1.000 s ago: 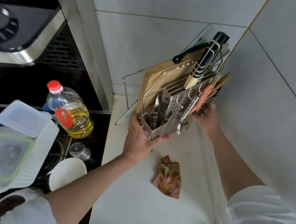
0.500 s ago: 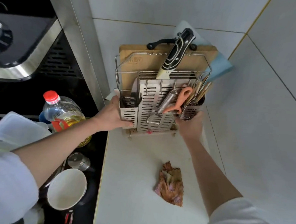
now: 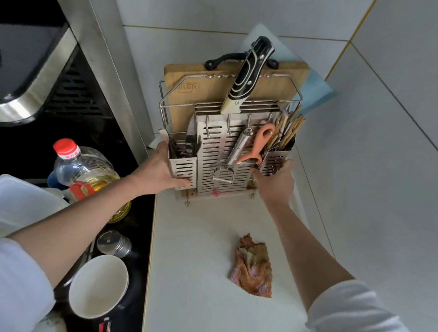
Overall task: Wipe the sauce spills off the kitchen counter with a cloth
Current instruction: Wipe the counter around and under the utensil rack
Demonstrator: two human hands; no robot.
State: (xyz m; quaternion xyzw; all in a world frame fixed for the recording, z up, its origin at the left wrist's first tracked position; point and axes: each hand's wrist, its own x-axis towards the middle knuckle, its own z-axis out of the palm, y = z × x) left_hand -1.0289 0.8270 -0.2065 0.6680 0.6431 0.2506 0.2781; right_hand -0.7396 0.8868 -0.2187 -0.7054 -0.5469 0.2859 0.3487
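A crumpled, sauce-stained cloth [image 3: 254, 266] lies loose on the white kitchen counter [image 3: 193, 279], nearer to me than both hands. At the back of the counter stands a steel utensil rack [image 3: 224, 163] against the tiled wall, upright. My left hand [image 3: 162, 168] grips its left cutlery box, thumb along the front. My right hand [image 3: 276, 181] holds the underside of the right cutlery box. The rack carries a wooden cutting board [image 3: 274, 84], a black-handled knife [image 3: 248, 75], orange scissors [image 3: 259, 144], a peeler and chopsticks.
Left of the counter is a black hob with an oil bottle [image 3: 84, 170], a white bowl [image 3: 97, 285], a small metal shaker [image 3: 114, 243] and white plastic containers [image 3: 13, 204]. A range hood [image 3: 26, 77] overhangs at upper left. Tiled walls close the back and right.
The rack has gone from tilted and lifted to upright at the back wall. Both hands moved with it and still hold its sides. The cloth stayed put.
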